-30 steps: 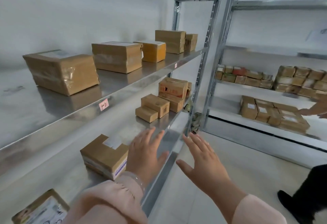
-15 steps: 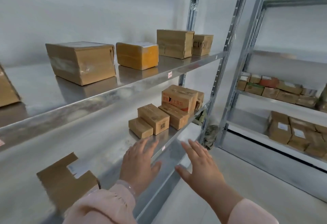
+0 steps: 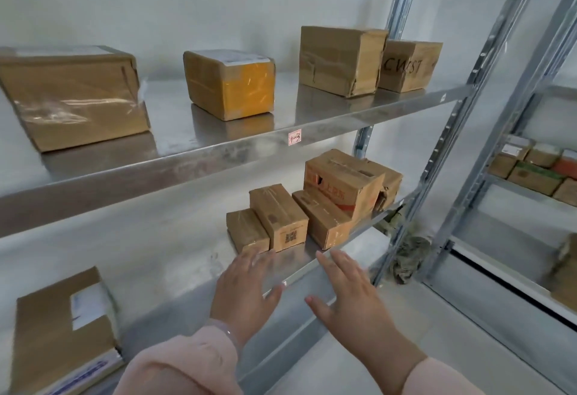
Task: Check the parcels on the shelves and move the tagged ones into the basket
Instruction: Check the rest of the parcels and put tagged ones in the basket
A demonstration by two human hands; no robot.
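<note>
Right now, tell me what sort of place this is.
Probably a parcel storeroom or courier pickup depot. Steel racks line the wall, taped cardboard parcels with shipping labels sit on them, and a handwritten slot tag marks the shelf edge.
</note>
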